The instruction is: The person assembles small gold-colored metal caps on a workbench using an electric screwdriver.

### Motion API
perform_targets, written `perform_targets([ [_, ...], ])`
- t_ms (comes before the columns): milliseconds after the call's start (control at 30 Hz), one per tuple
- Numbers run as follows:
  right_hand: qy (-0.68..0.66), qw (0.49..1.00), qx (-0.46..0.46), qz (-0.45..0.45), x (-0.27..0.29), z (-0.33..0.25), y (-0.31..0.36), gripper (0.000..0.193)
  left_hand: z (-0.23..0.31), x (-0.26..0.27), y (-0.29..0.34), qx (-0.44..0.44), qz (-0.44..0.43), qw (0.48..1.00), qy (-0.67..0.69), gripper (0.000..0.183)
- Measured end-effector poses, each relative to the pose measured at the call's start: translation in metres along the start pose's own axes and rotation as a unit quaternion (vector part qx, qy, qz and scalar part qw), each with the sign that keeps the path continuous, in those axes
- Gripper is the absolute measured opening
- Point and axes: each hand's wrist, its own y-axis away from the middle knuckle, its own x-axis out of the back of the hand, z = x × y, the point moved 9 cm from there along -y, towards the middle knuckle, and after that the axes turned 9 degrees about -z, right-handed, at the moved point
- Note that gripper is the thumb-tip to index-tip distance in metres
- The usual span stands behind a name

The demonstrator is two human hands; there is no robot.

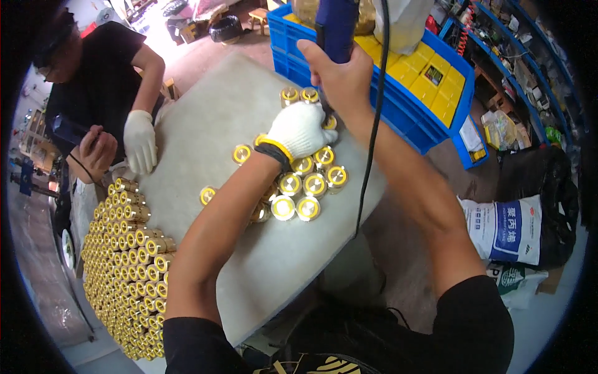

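My left hand [299,132], in a white knit glove with a yellow cuff, is closed among the gold cylinders on the table. Its fingers curl against one gold cylinder [331,122], partly hidden by the glove. My bare right hand [346,78] grips a dark blue handheld power tool [337,30] above and to the right of it; the tool's working end is hidden. A black cord [374,134] hangs down past my right forearm. More upright cylinders with yellow rings on top [314,183] stand close together just nearer than my gloved hand.
A large block of similar cylinders [128,268] is packed at the left edge of the grey table [268,268]. Across from me, a person [93,93] holds a dark tool. Blue crates [398,118] with yellow boxes stand at the right, above printed sacks [504,230].
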Motion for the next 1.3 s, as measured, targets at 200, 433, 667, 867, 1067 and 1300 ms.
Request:
perform_targets([
  [200, -0.163, 0.984, 0.072, 0.021, 0.025, -0.039, -0.057, 0.046, 0.01, 0.012, 0.012, 0.007, -0.097, 0.993, 0.072, 0.051],
  [433, -0.164, 0.984, 0.019, -0.067, -0.029, 0.007, -0.076, 0.042, 0.003, 0.047, 0.026, -0.016, -0.013, 0.999, 0.047, 0.043],
  [667, -0.214, 0.973, 0.003, -0.083, -0.052, 0.017, -0.07, 0.038, -0.084, 0.066, 0.019, 0.073, 0.116, 0.99, 0.034, 0.053],
  [867, -0.182, 0.979, -0.006, -0.095, -0.051, 0.02, -0.065, 0.04, -0.082, 0.046, -0.003, 0.068, 0.008, 0.994, 0.087, 0.054],
  [1067, -0.176, 0.975, -0.001, -0.133, -0.065, 0.009, -0.05, 0.033, -0.077, 0.046, 0.009, 0.092, 0.001, 0.995, 0.035, 0.05],
  [1300, -0.135, 0.979, 0.039, -0.145, -0.08, 0.004, -0.045, 0.031, -0.083, 0.04, 0.004, 0.068, -0.003, 0.996, 0.065, 0.047],
])
